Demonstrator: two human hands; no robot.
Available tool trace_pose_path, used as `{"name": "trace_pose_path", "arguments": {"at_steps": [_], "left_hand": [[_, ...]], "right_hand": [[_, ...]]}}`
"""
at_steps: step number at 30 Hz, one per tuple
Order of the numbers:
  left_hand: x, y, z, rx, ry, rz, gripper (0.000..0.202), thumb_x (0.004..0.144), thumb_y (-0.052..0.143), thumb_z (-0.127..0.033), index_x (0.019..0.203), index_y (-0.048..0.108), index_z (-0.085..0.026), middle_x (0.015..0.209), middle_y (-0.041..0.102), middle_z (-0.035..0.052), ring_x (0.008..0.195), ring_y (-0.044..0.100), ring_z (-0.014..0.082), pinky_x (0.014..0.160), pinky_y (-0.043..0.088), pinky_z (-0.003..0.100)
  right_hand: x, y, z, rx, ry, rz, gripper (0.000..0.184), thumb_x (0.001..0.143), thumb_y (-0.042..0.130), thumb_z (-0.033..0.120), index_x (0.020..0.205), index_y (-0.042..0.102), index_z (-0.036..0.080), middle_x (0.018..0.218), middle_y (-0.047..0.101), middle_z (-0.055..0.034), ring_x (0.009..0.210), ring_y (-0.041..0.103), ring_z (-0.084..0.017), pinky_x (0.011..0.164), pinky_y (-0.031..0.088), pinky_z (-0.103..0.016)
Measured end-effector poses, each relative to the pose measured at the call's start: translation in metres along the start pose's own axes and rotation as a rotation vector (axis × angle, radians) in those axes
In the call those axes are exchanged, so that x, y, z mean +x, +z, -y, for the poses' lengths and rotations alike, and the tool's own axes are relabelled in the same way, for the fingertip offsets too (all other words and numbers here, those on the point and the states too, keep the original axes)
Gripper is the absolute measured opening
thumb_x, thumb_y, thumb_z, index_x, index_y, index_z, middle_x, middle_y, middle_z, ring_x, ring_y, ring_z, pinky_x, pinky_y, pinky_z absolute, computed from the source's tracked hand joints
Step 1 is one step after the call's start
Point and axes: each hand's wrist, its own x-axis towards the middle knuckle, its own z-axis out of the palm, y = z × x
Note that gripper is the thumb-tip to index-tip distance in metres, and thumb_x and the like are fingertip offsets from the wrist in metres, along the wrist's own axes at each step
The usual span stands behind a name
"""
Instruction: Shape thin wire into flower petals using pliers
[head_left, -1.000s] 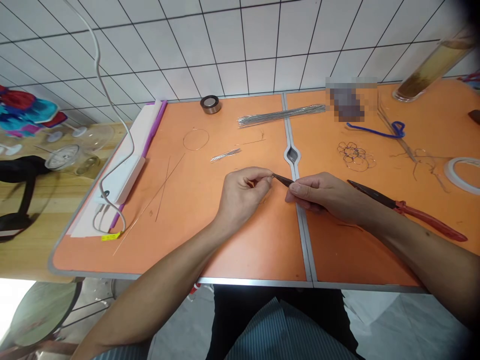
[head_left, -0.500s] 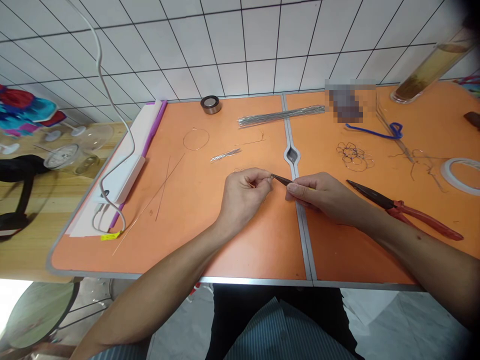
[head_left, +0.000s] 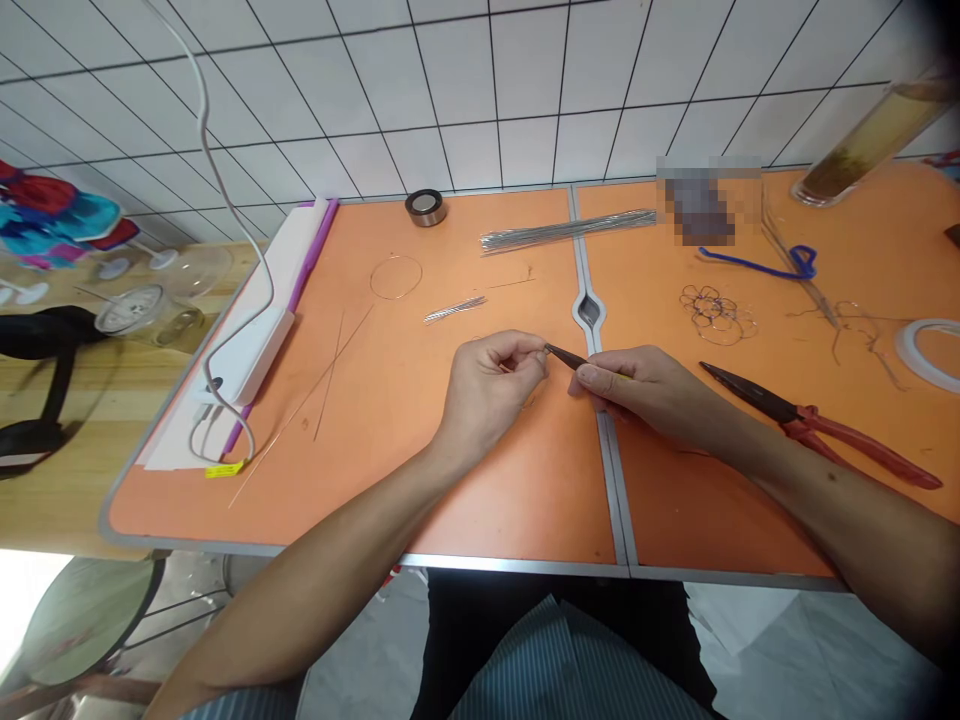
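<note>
My left hand (head_left: 491,385) rests on the orange table (head_left: 420,470) with its fingers pinched together on something too small to make out, probably thin wire. My right hand (head_left: 649,390) is closed around a slim dark pointed tool (head_left: 564,356), whose tip meets the left fingertips. Both hands sit near the table's centre seam (head_left: 607,450).
Red-handled long-nose pliers (head_left: 817,425) lie right of my right hand. A wire flower shape (head_left: 716,312), a blue cord (head_left: 757,266), a bundle of straight wires (head_left: 566,230), a wire ring (head_left: 395,277), a tape roll (head_left: 425,207) and a white power strip (head_left: 262,330) lie about.
The hands stay locked together in nearly the same spot; only the view has shifted slightly.
</note>
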Motion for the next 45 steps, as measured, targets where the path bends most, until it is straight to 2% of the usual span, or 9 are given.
{"name": "trace_pose_path", "arguments": {"at_steps": [12, 22, 26, 29, 32, 36, 45], "left_hand": [[-0.001, 0.000, 0.002, -0.023, 0.017, 0.003, 0.013, 0.083, 0.068, -0.019, 0.077, 0.080, -0.020, 0.073, 0.070, 0.0011, 0.064, 0.056, 0.0124, 0.056, 0.042, 0.025], [0.000, 0.001, 0.004, -0.004, 0.006, -0.008, 0.013, 0.081, 0.068, -0.018, 0.078, 0.080, -0.020, 0.073, 0.073, 0.0012, 0.063, 0.057, 0.0122, 0.056, 0.042, 0.025], [0.000, 0.001, 0.005, -0.001, -0.004, -0.004, 0.013, 0.081, 0.067, -0.016, 0.076, 0.079, -0.020, 0.072, 0.072, 0.0013, 0.061, 0.057, 0.0123, 0.055, 0.040, 0.025], [0.000, 0.001, 0.005, -0.020, -0.043, 0.001, 0.012, 0.079, 0.068, -0.016, 0.075, 0.079, -0.020, 0.069, 0.071, 0.0007, 0.056, 0.052, 0.0110, 0.051, 0.036, 0.024], [0.000, 0.001, 0.005, -0.030, -0.081, -0.004, 0.010, 0.078, 0.070, -0.016, 0.074, 0.078, -0.020, 0.067, 0.070, 0.0001, 0.051, 0.046, 0.0097, 0.049, 0.034, 0.025], [0.001, 0.002, 0.005, -0.058, -0.108, -0.011, 0.008, 0.078, 0.072, -0.017, 0.072, 0.077, -0.019, 0.068, 0.071, 0.0011, 0.055, 0.053, 0.0113, 0.051, 0.037, 0.025], [0.002, 0.003, 0.009, -0.120, -0.131, -0.007, 0.010, 0.083, 0.074, -0.024, 0.074, 0.075, -0.018, 0.069, 0.072, 0.0025, 0.055, 0.054, 0.0106, 0.053, 0.041, 0.025]], "right_hand": [[0.000, 0.000, -0.002, 0.063, 0.007, 0.035, 0.052, 0.103, 0.061, 0.067, 0.090, 0.077, 0.019, 0.070, 0.062, -0.0008, 0.064, 0.055, -0.015, 0.060, 0.037, -0.030], [-0.001, 0.001, 0.002, -0.019, 0.004, -0.012, 0.050, 0.103, 0.059, 0.064, 0.088, 0.076, 0.019, 0.068, 0.056, 0.0014, 0.061, 0.043, -0.013, 0.060, 0.030, -0.031], [0.000, 0.003, 0.000, -0.032, -0.003, -0.016, 0.052, 0.103, 0.058, 0.066, 0.088, 0.076, 0.020, 0.067, 0.053, 0.0019, 0.062, 0.042, -0.014, 0.062, 0.030, -0.032], [0.000, 0.005, -0.002, -0.070, -0.020, -0.040, 0.052, 0.104, 0.057, 0.065, 0.088, 0.075, 0.019, 0.070, 0.056, 0.0008, 0.065, 0.046, -0.015, 0.064, 0.032, -0.031], [0.000, 0.009, -0.004, -0.105, -0.008, -0.069, 0.050, 0.105, 0.055, 0.063, 0.088, 0.074, 0.019, 0.071, 0.052, 0.0011, 0.067, 0.045, -0.016, 0.064, 0.032, -0.031], [-0.001, 0.012, -0.005, -0.145, -0.014, -0.090, 0.049, 0.107, 0.053, 0.061, 0.085, 0.069, 0.020, 0.070, 0.047, 0.0019, 0.067, 0.041, -0.016, 0.063, 0.030, -0.032], [0.000, 0.018, -0.001, -0.208, -0.053, -0.140, 0.048, 0.109, 0.051, 0.052, 0.072, 0.045, 0.022, 0.067, 0.040, 0.0032, 0.064, 0.039, -0.014, 0.062, 0.026, -0.034]]}}
